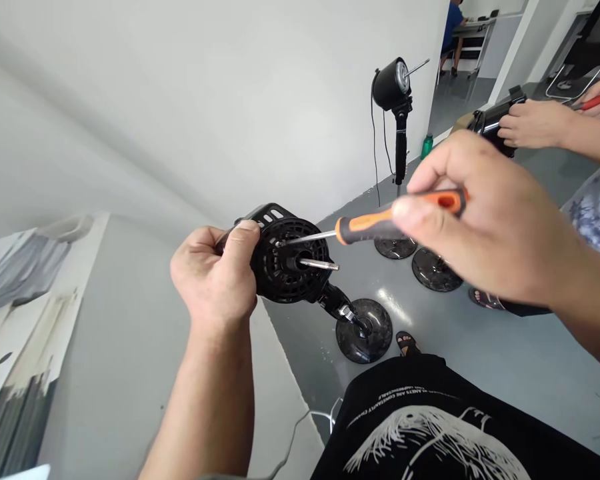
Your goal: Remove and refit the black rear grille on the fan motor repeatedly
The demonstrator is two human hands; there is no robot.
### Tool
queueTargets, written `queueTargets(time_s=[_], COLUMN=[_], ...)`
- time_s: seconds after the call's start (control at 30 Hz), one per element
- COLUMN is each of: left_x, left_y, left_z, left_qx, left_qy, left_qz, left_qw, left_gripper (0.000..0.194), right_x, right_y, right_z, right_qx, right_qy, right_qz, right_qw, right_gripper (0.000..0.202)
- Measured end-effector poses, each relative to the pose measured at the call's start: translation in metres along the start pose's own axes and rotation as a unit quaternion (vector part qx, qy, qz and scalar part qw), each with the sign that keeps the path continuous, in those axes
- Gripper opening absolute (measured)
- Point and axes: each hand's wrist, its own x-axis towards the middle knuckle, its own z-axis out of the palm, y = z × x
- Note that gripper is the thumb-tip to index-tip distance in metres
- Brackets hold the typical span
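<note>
My left hand (220, 267) is wrapped around the black motor housing (293, 283) of a pedestal fan, its thumb pressing on the slotted face. From the middle of that face sticks a bare metal shaft (323, 265). In my right hand (500, 227) is a screwdriver (370, 225) with an orange and black handle, fingers closed round it. Its blade points left, and the tip meets the housing's face left of the shaft, near a small screw-like spot. The fan's pole runs down to a round black base (364, 331) on the floor.
A second fan without blades (393, 87) stands by the white wall (230, 100), and more round bases (436, 270) rest on the floor. At right, a co-worker's hands (540, 123) hold a black part and a red-handled tool. A green bottle (427, 145) stands near the wall.
</note>
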Motion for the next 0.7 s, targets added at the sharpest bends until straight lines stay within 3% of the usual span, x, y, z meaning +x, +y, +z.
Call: queueTargets(time_s=[0.07,0.13,0.2,0.27,0.33,0.37,0.43,0.57,0.63,0.7], left_x=[0.0,0.0,0.0,0.0,0.001,0.001,0.001,0.002,0.002,0.002], left_y=[-0.001,-0.002,-0.002,-0.003,-0.005,-0.006,-0.01,-0.021,-0.027,-0.035], left_z=[-0.001,-0.002,-0.002,-0.001,0.0,0.0,-0.001,-0.007,-0.011,-0.014], left_qx=[-0.001,-0.001,-0.003,-0.006,-0.011,-0.019,-0.05,-0.122,-0.121,-0.077], left_qy=[0.0,-0.002,-0.003,-0.004,-0.006,-0.009,-0.021,-0.047,-0.081,-0.121], left_qz=[-0.003,-0.004,0.0,0.011,0.023,0.029,0.045,0.097,0.141,0.223], left_qw=[1.0,1.0,1.0,1.0,1.0,0.999,0.997,0.987,0.979,0.964], left_gripper=[0.035,0.035,0.035,0.034,0.034,0.034,0.033,0.03,0.047,0.071], right_x=[0.004,-0.002,-0.011,-0.017,-0.016,-0.013,-0.007,-0.004,-0.009,-0.015], right_y=[0.008,0.009,0.003,-0.006,-0.013,-0.015,-0.015,-0.006,-0.002,-0.001], right_z=[-0.002,-0.004,-0.005,-0.005,-0.005,-0.004,-0.001,0.005,0.005,0.002], right_qx=[0.021,0.025,-0.009,-0.061,-0.088,-0.087,-0.077,-0.08,-0.064,-0.045], right_qy=[-0.027,-0.036,0.0,0.042,0.037,0.034,0.037,0.086,0.067,0.049], right_qz=[0.096,0.088,-0.023,-0.17,-0.24,-0.237,-0.163,0.002,-0.015,-0.092], right_qw=[0.995,0.995,1.0,0.983,0.966,0.967,0.983,0.993,0.996,0.993], right_gripper=[0.043,0.042,0.054,0.063,0.046,0.037,0.027,0.033,0.042,0.06])
